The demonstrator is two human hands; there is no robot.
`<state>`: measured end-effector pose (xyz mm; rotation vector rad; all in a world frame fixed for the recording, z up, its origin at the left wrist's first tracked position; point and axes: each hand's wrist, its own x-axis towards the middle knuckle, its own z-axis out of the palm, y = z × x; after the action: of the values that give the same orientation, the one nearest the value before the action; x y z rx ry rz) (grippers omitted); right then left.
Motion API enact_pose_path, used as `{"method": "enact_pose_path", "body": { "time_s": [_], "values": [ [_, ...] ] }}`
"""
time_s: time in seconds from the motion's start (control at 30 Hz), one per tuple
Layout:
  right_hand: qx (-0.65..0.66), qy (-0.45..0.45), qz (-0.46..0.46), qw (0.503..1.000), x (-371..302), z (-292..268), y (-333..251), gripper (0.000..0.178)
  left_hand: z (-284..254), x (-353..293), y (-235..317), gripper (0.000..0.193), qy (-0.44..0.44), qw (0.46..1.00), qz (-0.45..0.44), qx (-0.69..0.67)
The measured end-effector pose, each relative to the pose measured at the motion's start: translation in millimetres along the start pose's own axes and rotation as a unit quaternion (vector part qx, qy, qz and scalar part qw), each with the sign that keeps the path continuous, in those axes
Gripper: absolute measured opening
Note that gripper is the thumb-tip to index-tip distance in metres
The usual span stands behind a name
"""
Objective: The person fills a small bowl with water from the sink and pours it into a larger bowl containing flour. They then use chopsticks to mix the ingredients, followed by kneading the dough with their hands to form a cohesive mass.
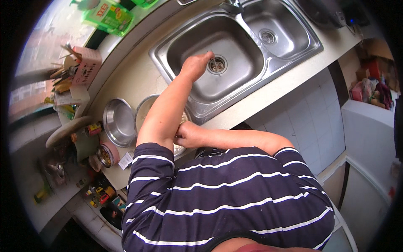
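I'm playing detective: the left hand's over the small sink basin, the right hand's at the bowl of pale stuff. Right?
Wrong basin: the left hand is over the large sink basin, as the head view shows. The right hand is at the bowl of pale stuff.

Your left forearm (pixel 166 107) is partly covering the metal bowl (pixel 145 108).
You are hiding your right hand's (pixel 191 135) fingertips; the top edge is cropping the faucet (pixel 233 6).

Kitchen, I note: double-basin steel sink (pixel 243 69) set into a pale counter (pixel 126 77); pink utensil holder (pixel 89 65), steel bowl (pixel 119 122), green bottle (pixel 110 19) standing about.
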<state>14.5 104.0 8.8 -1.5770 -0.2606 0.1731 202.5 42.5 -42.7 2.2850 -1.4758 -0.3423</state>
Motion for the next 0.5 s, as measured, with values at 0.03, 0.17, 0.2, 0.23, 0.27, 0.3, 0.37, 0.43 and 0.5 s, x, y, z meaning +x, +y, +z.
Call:
{"method": "enact_pose_path", "body": {
  "time_s": [0.03, 0.17, 0.2, 0.23, 0.27, 0.3, 0.37, 0.43, 0.5],
  "values": [
    [-0.002, -0.01, 0.01, 1.0, -2, -4, 0, 0.02, 7, 3, 1, 0.019, -0.054, 0.998, -0.013, 0.005],
    [0.007, -0.028, 0.012, 0.999, -9, -20, -1, 0.02, 39, 7, 4, 0.029, -0.167, 0.979, -0.069, -0.093],
    [0.01, -0.03, 0.007, 0.999, -10, -23, -1, 0.021, 46, 9, 1, 0.03, -0.234, 0.972, -0.001, -0.005],
    [0.019, -0.026, -0.004, 0.999, -11, -26, -1, 0.023, 55, 9, 0, 0.031, -0.276, 0.96, 0.005, 0.042],
    [0.002, -0.016, -0.012, 1.0, -12, -29, -1, 0.023, 62, 9, -2, 0.031, -0.299, 0.951, 0.018, 0.081],
    [-0.008, -0.003, -0.029, 1.0, -12, -30, -1, 0.023, 66, 6, -3, 0.032, -0.32, 0.939, 0.03, 0.121],
    [-0.001, -0.009, -0.028, 1.0, -13, -31, 0, 0.023, 65, 3, -3, 0.035, -0.294, 0.949, 0.046, 0.1],
    [0.033, -0.05, 0.01, 0.998, -12, -31, 0, 0.021, 46, -8, 3, 0.043, -0.293, 0.951, 0.043, 0.093],
    [0.017, -0.034, -0.028, 0.999, -10, -35, -1, 0.019, 12, -12, 17, 0.05, -0.319, 0.944, -0.085, -0.018]
  ]
}}
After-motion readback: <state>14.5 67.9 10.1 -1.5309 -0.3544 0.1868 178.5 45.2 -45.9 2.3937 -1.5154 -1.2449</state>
